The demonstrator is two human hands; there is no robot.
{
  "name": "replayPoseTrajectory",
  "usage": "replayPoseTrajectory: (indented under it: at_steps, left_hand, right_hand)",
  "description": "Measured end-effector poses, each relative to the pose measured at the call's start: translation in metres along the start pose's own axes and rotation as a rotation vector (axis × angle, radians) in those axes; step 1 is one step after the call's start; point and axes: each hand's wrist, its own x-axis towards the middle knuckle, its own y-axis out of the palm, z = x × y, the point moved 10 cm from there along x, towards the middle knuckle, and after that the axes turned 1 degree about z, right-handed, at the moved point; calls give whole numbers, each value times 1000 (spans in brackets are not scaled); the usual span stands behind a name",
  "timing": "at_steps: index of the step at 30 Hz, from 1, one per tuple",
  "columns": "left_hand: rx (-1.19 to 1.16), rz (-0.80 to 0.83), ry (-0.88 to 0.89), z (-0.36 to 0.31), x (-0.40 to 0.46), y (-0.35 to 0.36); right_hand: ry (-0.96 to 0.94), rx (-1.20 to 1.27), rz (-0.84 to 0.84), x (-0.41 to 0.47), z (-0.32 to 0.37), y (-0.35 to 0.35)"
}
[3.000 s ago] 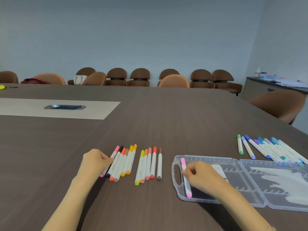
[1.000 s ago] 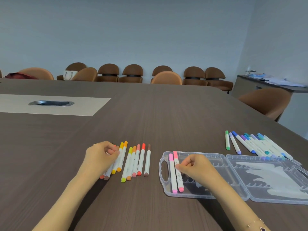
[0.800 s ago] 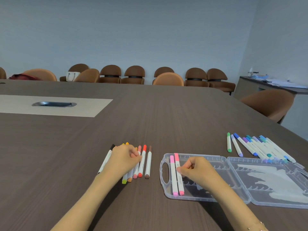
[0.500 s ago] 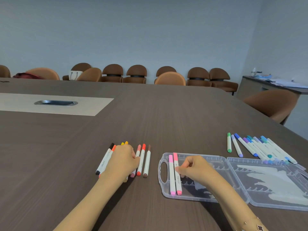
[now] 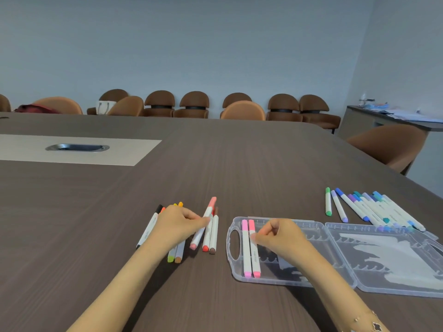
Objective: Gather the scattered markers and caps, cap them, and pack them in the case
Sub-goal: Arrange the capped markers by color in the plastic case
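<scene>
On the dark wood-grain tabletop (image 5: 239, 164), near the front edge, a clear plastic case (image 5: 335, 281) lies opened flat, its handle end to the left and its lid half spread out to the right. Two capped markers rest side by side in the leftmost slots of the case: a pink marker (image 5: 245, 250) and, touching it on the right, a rose-pink marker (image 5: 254, 255). The right hand (image 5: 280, 238) sits over the tray with fingers curled in; its thumb and forefinger tips press on the rose-pink marker's barrel, pinching it lightly.

To the left of the case lies a loose row of warm-coloured markers. The left hand (image 5: 177, 226) covers the middle of that row and grips a salmon marker (image 5: 203, 224) between thumb and fingers; this marker is tilted, its far end lifted above its neighbours. Just beside it on the right lie a red marker (image 5: 207, 238) and a brown marker (image 5: 214, 236), parallel and touching. A yellow-green marker (image 5: 171, 256) and an orange-brown marker (image 5: 179, 255) poke out beneath the wrist. A black marker (image 5: 148, 228) lies at the left edge of the group, with orange and yellow caps showing behind the knuckles.

Well apart, beyond the lid, a fan of green, blue and purple markers (image 5: 369, 209) lies on the tabletop. A row of brown chairs (image 5: 194, 104) lines the far wall.
</scene>
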Motion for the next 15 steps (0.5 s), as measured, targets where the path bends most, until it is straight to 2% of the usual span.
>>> replayPoseTrajectory:
  at_steps: [3,6,9,15]
  left_hand:
    - [-272,190,-2,-14,-25,18]
    - [-321,264,33,-30,-45,33]
    - [-305,271,64,-37,-51,39]
    - [-293,227,116,-38,-50,39]
  right_hand:
    - [-92,247,-99,-8,22,-15]
    - [-99,322,9,-17,37,-1]
    - [-53,302,104,-20,33,18]
    - [-32,405,154,-14,26,16]
